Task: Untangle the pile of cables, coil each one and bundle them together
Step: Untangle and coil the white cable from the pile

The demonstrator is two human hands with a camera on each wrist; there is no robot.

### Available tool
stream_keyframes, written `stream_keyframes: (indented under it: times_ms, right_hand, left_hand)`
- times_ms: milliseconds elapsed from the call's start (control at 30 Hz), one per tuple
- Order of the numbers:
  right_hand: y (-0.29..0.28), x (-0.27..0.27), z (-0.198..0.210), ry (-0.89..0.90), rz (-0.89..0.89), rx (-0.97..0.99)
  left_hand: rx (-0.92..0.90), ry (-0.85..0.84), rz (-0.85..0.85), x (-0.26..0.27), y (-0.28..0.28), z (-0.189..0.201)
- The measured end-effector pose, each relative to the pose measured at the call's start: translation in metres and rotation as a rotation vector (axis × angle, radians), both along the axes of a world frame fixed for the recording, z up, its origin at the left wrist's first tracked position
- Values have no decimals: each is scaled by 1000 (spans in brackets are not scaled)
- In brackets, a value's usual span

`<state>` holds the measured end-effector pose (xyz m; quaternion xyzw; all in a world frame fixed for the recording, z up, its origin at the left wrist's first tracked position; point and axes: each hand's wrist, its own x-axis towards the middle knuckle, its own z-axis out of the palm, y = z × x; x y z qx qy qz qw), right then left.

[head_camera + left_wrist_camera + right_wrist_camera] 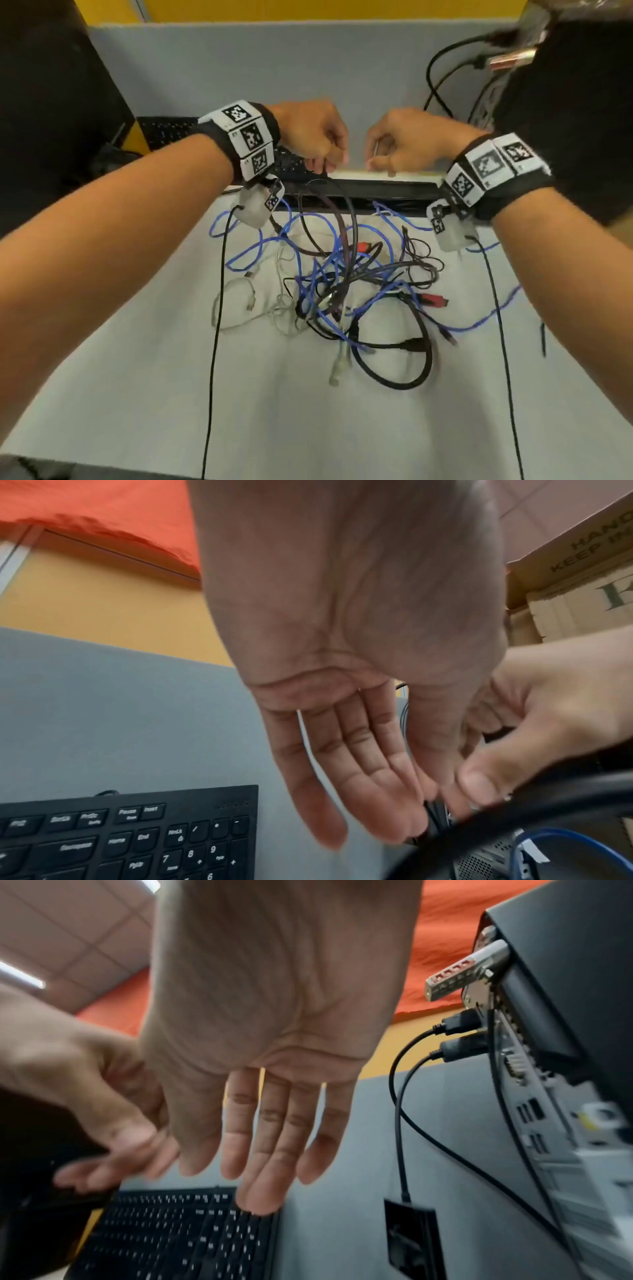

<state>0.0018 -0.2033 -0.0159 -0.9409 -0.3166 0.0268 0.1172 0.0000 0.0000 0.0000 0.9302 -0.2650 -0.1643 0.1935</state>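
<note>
Blue, black, white cables tangled; left fingers pinch black cable; right fingers straight.

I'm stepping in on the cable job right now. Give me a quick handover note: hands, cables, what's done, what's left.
Left hand: raised over the pile, pinches the end of a black cable that runs down into the tangle.
Right hand: raised beside it, close to that end; whether it grips anything is unclear.
Pile: blue, white and black cables tangled on the white table.
Done: no cable freed or coiled yet.
Left: pull each cable free, coil it, bundle all.
</note>
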Motion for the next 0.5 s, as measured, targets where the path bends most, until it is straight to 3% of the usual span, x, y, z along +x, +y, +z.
stream_keyframes:
  times_ms: [167, 233, 400, 500]
  right_hand:
    - [14, -56, -15, 123, -83, -35]
    - [14, -82, -11, 127, -100, -39]
    - [13, -147, -4, 20, -104, 48]
    - [14, -182, -7, -74, -94, 137]
  left_hand:
    - [37, -306, 32, -54, 11, 1]
    - [-44, -374, 48, -81, 18, 2]
    - [-207, -532, 108, -147, 50, 4]
    - [-131, -502, 121, -183, 74, -11]
